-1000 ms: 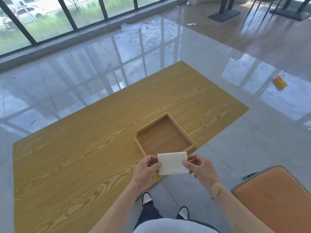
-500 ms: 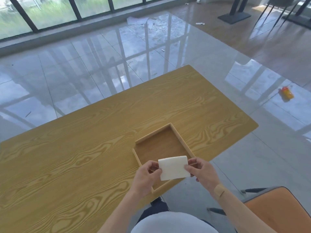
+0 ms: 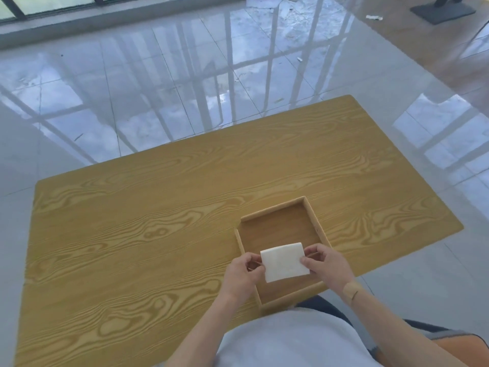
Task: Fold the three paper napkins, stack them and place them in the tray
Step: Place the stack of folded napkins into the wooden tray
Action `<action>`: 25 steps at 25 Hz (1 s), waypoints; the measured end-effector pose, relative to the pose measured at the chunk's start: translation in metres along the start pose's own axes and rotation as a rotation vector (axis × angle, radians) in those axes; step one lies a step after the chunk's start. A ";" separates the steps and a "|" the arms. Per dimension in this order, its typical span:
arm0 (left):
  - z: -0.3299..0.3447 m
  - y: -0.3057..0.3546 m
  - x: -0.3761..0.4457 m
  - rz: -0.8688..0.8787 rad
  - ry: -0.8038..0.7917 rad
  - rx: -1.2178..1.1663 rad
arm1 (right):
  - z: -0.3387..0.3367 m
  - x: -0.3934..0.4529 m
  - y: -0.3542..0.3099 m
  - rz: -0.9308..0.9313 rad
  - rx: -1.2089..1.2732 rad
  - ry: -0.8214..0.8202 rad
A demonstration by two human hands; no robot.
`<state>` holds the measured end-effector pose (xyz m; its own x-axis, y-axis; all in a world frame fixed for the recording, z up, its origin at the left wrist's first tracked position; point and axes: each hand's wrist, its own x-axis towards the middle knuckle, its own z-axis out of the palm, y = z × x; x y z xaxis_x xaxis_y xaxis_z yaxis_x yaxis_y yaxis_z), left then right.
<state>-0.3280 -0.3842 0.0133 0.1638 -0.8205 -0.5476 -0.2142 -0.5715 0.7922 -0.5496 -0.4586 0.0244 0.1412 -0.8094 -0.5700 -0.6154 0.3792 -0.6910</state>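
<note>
White folded napkins [image 3: 285, 262], pinched at both side edges by left hand [image 3: 242, 274] and right hand [image 3: 326, 264] fingers, hang over the tray [image 3: 315, 219]; placing step: lower flat, then release.

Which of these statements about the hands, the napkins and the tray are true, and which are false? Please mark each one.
1. Both hands hold the folded white napkin stack by its side edges. True: the left hand pinches the left edge, the right hand the right edge.
2. The wooden tray has other items in it. False: only its bare bottom shows.
3. The napkin stack is over the near part of the tray. True.
4. The tray stands in the middle of the wooden table. False: it stands at the near edge, toward the right end.
5. One unfolded napkin lies on the table. False: none is seen there.
</note>
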 end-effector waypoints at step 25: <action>0.062 0.020 0.018 -0.358 0.272 0.193 | -0.025 0.067 0.010 -0.032 -0.314 -0.226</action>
<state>-0.3893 -0.4107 0.0025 0.5002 -0.5540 -0.6655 -0.2692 -0.8300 0.4885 -0.5652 -0.5201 -0.0093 0.3100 -0.6863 -0.6580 -0.8104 0.1712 -0.5603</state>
